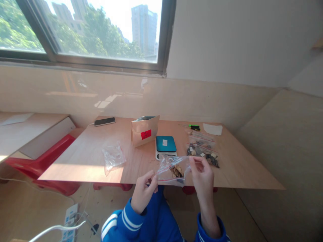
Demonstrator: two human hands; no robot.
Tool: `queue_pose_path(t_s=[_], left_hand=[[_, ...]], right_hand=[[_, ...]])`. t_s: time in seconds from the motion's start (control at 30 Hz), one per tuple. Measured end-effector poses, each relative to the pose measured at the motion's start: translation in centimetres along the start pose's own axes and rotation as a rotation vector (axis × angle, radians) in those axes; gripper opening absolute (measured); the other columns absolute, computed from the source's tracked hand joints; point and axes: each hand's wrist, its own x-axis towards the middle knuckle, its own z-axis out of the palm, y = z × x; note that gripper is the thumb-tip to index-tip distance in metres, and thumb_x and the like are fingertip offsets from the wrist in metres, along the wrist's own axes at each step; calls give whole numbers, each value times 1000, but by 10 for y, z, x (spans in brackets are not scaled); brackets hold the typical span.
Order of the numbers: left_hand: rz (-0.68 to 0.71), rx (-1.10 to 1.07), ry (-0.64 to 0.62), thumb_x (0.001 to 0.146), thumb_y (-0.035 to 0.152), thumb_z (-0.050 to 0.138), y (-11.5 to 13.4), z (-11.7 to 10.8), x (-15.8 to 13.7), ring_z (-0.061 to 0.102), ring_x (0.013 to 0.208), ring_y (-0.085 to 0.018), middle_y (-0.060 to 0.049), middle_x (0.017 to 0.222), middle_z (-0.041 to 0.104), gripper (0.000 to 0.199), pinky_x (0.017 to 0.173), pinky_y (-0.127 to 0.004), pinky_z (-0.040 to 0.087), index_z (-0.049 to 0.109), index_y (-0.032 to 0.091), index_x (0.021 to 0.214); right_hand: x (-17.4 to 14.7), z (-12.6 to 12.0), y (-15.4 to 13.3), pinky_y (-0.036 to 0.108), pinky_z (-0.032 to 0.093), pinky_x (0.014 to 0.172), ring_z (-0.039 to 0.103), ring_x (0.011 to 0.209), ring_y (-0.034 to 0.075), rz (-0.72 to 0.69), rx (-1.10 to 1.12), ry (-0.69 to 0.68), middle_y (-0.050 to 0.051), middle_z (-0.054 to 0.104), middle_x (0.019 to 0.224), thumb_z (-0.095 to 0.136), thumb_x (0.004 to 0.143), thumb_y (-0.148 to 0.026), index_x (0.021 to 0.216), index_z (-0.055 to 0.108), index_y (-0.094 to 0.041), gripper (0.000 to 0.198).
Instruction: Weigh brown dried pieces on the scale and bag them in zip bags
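small zip bag (pixel 174 171) of brown bits spans horizontally between both hands; left hand (pixel 143 191) pinches left end, right hand (pixel 203 178) pinches right top edge.

Sunlit window (pixel 101 30), beige walls (pixel 227 43), wooden table (pixel 85 154), red bench (pixel 42 161).

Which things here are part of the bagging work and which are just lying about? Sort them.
In use: small zip bag held by left hand and right hand; scale; paper pouch; filled zip bags; empty bags.

Lying about: phone; screwdriver; paper slip; power strip.
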Motion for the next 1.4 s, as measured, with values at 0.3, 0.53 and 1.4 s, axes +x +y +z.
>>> queue_pose_path(t_s=[0.3,0.53,1.4], left_hand=[[-66,-530,243,66,63,65,-34,10,19,59,105,-29,-11,109,64,53,88,-42,48,62,21,99],[-62,-635,273,78,48,63,-38,17,12,51,124,-26,-7,137,53,65,105,-43,39,38,31,136],[-140,-299,435,82,64,47,-44,-3,17,58,108,-22,-6,104,63,49,98,-36,42,55,20,102]], right_hand=[[-8,16,-31,26,52,53,62,55,15,116,395,-214,0,64,66,66,79,-48,82,55,-20,30],[-12,22,-30,29,56,63,62,73,17,-41,258,-228,7,65,91,63,80,-47,97,58,-20,32],[8,49,-8,41,41,100,51,112,25,-341,-143,-1178,5,54,114,75,67,-21,112,55,-22,49]])
